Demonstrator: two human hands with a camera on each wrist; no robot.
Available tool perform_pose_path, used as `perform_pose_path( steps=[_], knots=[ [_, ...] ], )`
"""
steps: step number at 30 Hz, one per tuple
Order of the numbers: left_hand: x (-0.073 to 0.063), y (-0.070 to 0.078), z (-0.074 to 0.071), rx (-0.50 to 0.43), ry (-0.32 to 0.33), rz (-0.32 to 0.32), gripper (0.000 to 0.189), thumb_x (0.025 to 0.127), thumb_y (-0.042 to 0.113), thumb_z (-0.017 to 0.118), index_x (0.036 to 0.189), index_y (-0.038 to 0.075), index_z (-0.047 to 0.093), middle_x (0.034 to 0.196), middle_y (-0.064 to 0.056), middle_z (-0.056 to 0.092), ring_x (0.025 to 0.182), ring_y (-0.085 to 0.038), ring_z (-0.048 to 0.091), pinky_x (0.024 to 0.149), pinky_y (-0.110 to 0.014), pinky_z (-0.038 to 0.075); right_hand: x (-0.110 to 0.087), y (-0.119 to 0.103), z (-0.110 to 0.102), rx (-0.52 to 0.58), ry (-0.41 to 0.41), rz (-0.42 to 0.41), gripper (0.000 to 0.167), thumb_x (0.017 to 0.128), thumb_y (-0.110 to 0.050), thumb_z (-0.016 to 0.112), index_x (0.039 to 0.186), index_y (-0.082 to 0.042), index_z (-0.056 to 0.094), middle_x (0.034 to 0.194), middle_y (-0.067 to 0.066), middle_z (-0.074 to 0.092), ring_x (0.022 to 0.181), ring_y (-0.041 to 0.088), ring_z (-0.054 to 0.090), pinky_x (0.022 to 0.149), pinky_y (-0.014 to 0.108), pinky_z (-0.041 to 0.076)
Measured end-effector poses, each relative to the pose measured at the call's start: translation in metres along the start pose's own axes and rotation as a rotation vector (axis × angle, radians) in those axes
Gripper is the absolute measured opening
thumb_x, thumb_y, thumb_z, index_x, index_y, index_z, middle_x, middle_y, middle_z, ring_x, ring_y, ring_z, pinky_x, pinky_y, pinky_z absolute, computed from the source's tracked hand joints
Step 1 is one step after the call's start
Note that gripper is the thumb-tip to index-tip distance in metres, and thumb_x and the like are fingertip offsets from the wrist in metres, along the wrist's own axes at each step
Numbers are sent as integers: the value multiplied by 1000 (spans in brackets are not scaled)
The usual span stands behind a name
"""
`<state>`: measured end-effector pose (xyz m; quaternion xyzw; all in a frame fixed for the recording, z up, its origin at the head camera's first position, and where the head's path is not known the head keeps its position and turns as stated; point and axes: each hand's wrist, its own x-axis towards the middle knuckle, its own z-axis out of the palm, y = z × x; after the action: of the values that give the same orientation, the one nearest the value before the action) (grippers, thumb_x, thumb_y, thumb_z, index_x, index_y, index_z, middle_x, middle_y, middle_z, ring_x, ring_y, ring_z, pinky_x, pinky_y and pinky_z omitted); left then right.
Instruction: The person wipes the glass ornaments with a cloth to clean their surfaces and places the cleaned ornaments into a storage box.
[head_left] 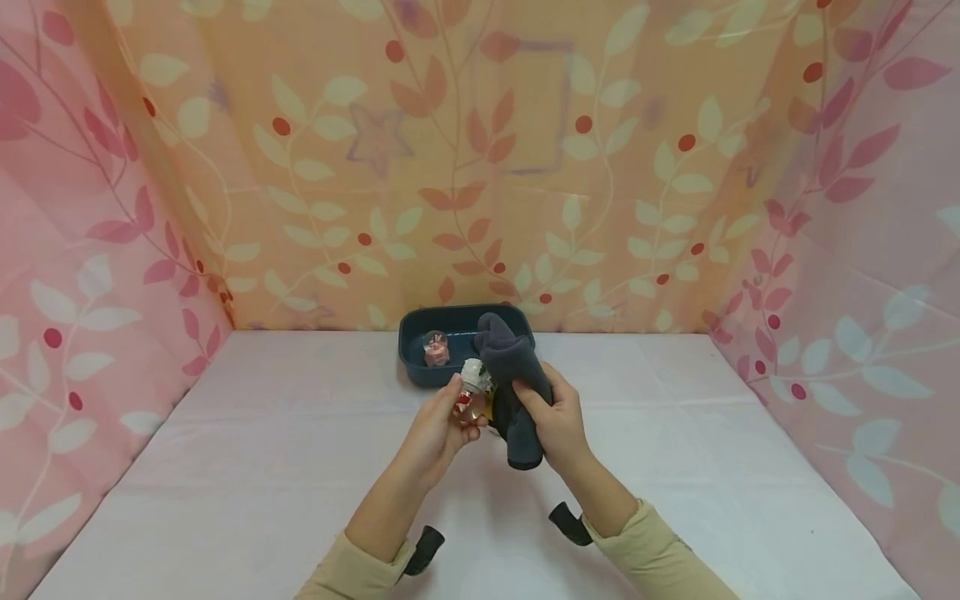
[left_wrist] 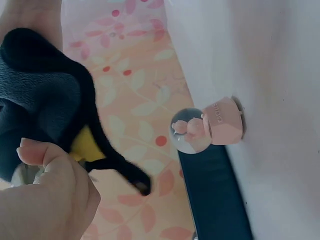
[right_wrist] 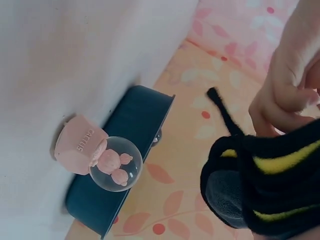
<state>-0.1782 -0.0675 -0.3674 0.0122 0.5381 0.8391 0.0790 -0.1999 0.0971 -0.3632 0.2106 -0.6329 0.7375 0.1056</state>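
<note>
In the head view, my left hand (head_left: 433,437) grips a small globe ornament (head_left: 472,387) with a clear part, a white top and red detail. The left thumb hides much of it in the left wrist view. Beside it, my right hand (head_left: 561,417) grips a soft dark grey fabric item (head_left: 517,354), its fleece bunched upward. Black edging and yellow bands (right_wrist: 287,160) show on the item in the right wrist view. A pink snow globe (right_wrist: 82,145), its base marked CACTUS, stands on the table in both wrist views; hands and fabric cover it in the head view.
Behind the hands stands a dark blue bin (head_left: 423,375), and another pink globe (head_left: 437,350) sits inside it. White cloth covers the table (head_left: 300,433). Leaf-patterned curtains (head_left: 465,167) enclose the back and both sides. Black straps (head_left: 425,550) hang below the wrists.
</note>
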Motion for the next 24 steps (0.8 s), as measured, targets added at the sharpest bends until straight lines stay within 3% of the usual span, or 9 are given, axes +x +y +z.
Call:
perform_pose_path(
  steps=[2, 5, 9, 16, 24],
  knots=[
    [0, 0, 1, -24, 5, 2, 45, 107, 37, 33, 123, -2, 48, 91, -8, 53, 75, -16, 52, 65, -24, 42, 0, 1, 1, -24, -50, -13, 32, 91, 2, 60, 123, -4, 63, 119, 3, 62, 108, 20, 59, 86, 32, 51],
    [-1, 0, 2, -61, 9, -6, 45, 107, 38, 30, 121, 1, 51, 92, -9, 54, 73, -17, 51, 64, -24, 41, 0, 3, 2, -98, -140, -26, 32, 90, 1, 62, 123, 1, 63, 141, 7, 50, 130, 29, 44, 99, 45, 43],
    [-2, 1, 3, -98, -2, -26, 41, 106, 43, 30, 112, 8, 49, 89, -8, 49, 68, -15, 51, 64, -25, 42, 0, 3, 4, -196, -211, -26, 26, 89, -1, 64, 115, 3, 65, 151, 13, 37, 138, 38, 31, 101, 61, 33],
    [-3, 3, 3, -96, -58, -47, 31, 105, 39, 37, 104, 10, 50, 84, -5, 45, 65, -13, 48, 62, -22, 39, 3, 4, 8, -250, -138, -71, 20, 87, 0, 67, 107, 2, 68, 140, 16, 49, 129, 39, 44, 98, 55, 39],
    [-2, 4, 0, -62, -136, -79, 20, 103, 22, 40, 97, 10, 55, 87, -2, 48, 69, -14, 43, 62, -23, 36, 3, 7, 7, -224, -9, -60, 22, 89, -1, 67, 111, 2, 68, 122, 14, 62, 111, 27, 58, 88, 35, 49]
  ],
)
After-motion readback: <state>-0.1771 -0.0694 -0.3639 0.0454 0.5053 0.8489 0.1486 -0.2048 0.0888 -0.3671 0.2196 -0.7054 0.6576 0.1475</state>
